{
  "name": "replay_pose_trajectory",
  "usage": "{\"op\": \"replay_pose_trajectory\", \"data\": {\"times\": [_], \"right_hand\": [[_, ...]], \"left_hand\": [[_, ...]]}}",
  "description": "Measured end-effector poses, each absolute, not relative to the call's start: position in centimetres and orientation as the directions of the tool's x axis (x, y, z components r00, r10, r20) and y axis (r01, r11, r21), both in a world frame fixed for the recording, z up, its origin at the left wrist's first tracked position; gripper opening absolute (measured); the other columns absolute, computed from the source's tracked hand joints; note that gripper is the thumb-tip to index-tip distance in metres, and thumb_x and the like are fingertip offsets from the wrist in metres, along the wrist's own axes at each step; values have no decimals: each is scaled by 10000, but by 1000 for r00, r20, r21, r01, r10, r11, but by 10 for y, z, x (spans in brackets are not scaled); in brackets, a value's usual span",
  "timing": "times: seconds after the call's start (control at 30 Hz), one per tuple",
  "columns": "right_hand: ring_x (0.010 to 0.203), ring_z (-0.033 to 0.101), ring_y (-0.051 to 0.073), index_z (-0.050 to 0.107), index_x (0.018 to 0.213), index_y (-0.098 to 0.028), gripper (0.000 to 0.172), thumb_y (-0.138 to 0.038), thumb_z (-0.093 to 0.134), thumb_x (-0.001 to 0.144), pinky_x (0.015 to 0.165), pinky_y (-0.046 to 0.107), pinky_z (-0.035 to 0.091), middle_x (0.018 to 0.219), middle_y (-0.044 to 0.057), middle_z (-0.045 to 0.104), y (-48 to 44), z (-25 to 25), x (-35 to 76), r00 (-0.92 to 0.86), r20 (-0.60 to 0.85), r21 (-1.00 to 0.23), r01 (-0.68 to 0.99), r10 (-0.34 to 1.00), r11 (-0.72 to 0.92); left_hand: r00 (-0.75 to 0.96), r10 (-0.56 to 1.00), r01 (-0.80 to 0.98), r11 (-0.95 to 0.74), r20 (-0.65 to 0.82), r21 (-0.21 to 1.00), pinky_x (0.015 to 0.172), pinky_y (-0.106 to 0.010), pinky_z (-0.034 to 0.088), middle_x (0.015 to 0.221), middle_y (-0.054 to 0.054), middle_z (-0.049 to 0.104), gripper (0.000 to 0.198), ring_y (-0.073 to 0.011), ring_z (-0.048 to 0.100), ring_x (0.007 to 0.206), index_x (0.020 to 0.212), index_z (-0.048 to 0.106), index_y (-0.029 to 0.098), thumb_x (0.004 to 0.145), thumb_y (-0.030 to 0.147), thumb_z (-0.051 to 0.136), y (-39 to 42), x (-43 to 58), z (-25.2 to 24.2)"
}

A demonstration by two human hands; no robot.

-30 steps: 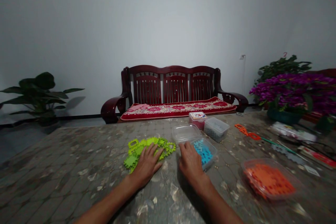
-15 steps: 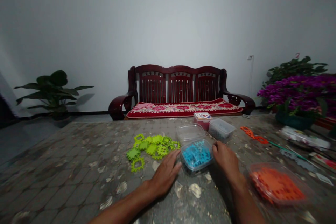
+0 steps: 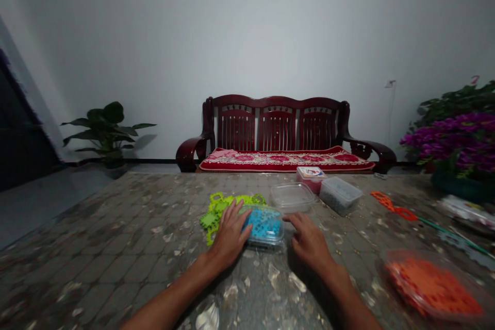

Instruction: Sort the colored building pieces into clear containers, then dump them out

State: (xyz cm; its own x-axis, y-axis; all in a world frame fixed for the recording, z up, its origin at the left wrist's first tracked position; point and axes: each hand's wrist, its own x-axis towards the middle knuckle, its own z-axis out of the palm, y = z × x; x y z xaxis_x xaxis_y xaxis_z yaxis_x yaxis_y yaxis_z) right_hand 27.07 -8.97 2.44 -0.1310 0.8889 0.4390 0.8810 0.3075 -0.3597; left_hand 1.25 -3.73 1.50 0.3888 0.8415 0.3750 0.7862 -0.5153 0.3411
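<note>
A clear plastic box of blue pieces (image 3: 263, 225) sits on the patterned table (image 3: 127, 247). My left hand (image 3: 230, 232) lies against the box's left side, fingers stretched along it, holding nothing. My right hand (image 3: 309, 241) rests flat on the table just right of the box, fingers stretched toward it. Whether its fingertips touch the box I cannot tell. Bright green flat pieces (image 3: 216, 207) lie in a heap just behind my left hand, partly hidden by it and by the box.
An empty clear tub (image 3: 292, 197), a grey-filled box (image 3: 340, 195) and a pink box (image 3: 310, 177) stand behind. Orange pieces (image 3: 390, 205) lie at the right. A container of orange pieces (image 3: 433, 286) sits near right. A wooden bench (image 3: 278, 136) stands beyond the table.
The blue box has slid left, up against the green pieces. My left hand moved up onto its left side and my right hand followed it leftward. The view panned left.
</note>
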Motion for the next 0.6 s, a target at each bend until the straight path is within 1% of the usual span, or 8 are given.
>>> {"op": "replay_pose_trajectory", "data": {"times": [0.03, 0.1, 0.13, 0.17, 0.23, 0.33, 0.47, 0.6], "right_hand": [[1276, 588, 224, 662, 1300, -232, 652, -41, 480, 704, 1069, 356, 459, 1386, 79, 651, -90, 25, 272, -210, 471, -309, 870, 857, 383], [1431, 442, 256, 595, 1399, -242, 683, -77, 523, 740, 1182, 457, 358, 1532, 76, 525, -90, 25, 275, -365, 493, -218, 827, 790, 518], [1464, 400, 266, 569, 1429, -246, 659, -112, 544, 785, 1204, 496, 323, 1552, 75, 502, -89, 25, 277, -427, 485, -188, 801, 763, 568], [1472, 391, 270, 558, 1441, -250, 611, -157, 560, 837, 1211, 521, 312, 1543, 77, 513, -89, 23, 278, -476, 473, -170, 776, 741, 607], [1449, 436, 262, 569, 1431, -255, 498, -264, 563, 933, 1205, 535, 330, 1488, 85, 574, -87, 20, 278, -538, 455, -158, 736, 710, 658], [1405, 500, 255, 622, 1375, -250, 408, -365, 541, 992, 1177, 525, 389, 1442, 97, 614, -85, 15, 276, -559, 472, -149, 712, 682, 686], [1375, 537, 253, 662, 1323, -258, 358, -359, 505, 1018, 1166, 539, 409, 1392, 97, 653, -82, 8, 273, -560, 506, -120, 708, 656, 696], [1331, 581, 237, 677, 1297, -247, 347, -327, 466, 1033, 1153, 515, 438, 1336, 102, 691, -79, 3, 270, -561, 543, -99, 696, 625, 711]], "left_hand": [[457, 803, 766, -574, 383, 290, 1256, -593, 186, 1587, -99, 452, 429, -323, 282, 1529, 1415, 582, 244, 999, 337, 527, -39, 14, 20], [566, 744, 722, -655, 355, 224, 1250, -617, 176, 1564, -94, 488, 488, -331, 307, 1517, 1437, 559, 268, 975, 418, 597, -42, 18, 26], [599, 730, 708, -675, 329, 208, 1243, -630, 181, 1561, -105, 491, 551, -346, 317, 1510, 1450, 547, 265, 946, 467, 639, -43, 20, 27], [618, 724, 702, -683, 305, 199, 1235, -640, 192, 1563, -120, 484, 621, -362, 325, 1504, 1463, 534, 259, 912, 508, 677, -43, 22, 28], [633, 724, 701, -686, 273, 195, 1222, -652, 211, 1574, -138, 465, 720, -382, 341, 1492, 1484, 508, 262, 861, 548, 727, -42, 22, 28], [640, 726, 701, -685, 251, 197, 1214, -647, 230, 1577, -138, 460, 752, -377, 375, 1475, 1499, 487, 286, 841, 532, 756, -39, 19, 29], [655, 716, 693, -696, 241, 186, 1216, -633, 230, 1574, -125, 469, 734, -364, 397, 1466, 1497, 486, 313, 846, 522, 756, -37, 15, 31], [666, 705, 686, -707, 242, 172, 1212, -635, 232, 1558, -117, 493, 693, -362, 420, 1451, 1493, 492, 321, 875, 539, 718, -35, 13, 28]]}}
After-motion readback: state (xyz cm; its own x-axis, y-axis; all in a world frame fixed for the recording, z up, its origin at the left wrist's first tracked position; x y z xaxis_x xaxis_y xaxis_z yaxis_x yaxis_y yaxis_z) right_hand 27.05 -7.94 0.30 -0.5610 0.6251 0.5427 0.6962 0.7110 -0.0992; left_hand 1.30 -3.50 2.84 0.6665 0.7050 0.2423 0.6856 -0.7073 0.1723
